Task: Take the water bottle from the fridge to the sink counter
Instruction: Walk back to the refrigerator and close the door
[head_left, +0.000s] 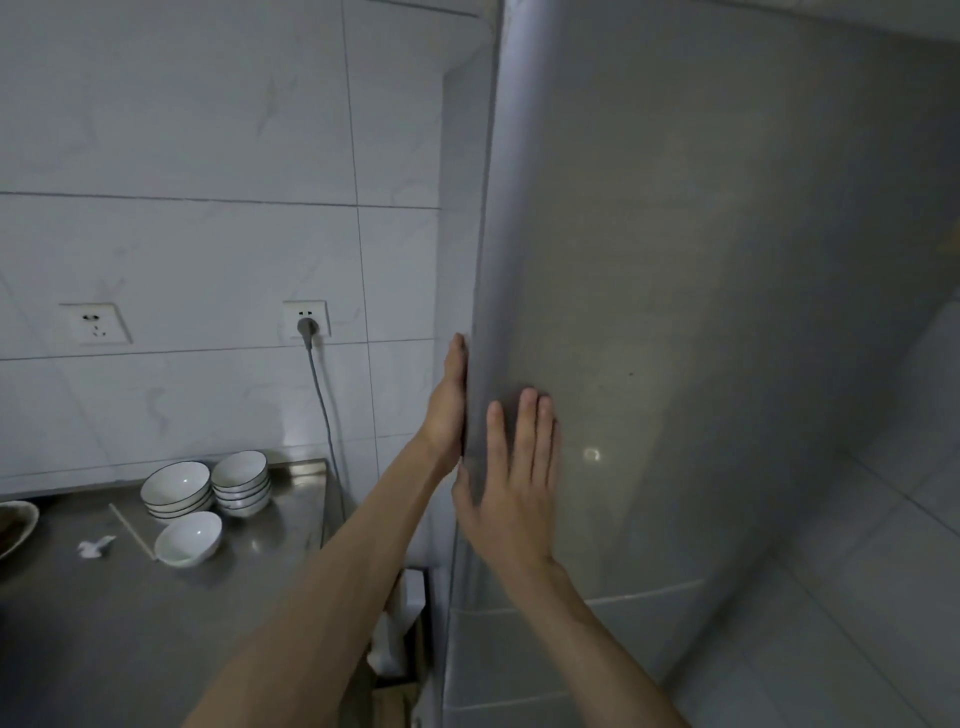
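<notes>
We press our right hand (511, 488), fingers spread flat, on the fridge door (675, 312), our left hand (449, 400) straight-fingered against its left edge.

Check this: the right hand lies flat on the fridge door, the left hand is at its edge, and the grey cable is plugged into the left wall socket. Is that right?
One error: the head view shows the grey cable plugged into the right socket, nearer the fridge door. The right hand and left hand are as stated.

Silver-grey fridge (675, 312); door closed; upright just right of the steel counter (130, 623)
</notes>
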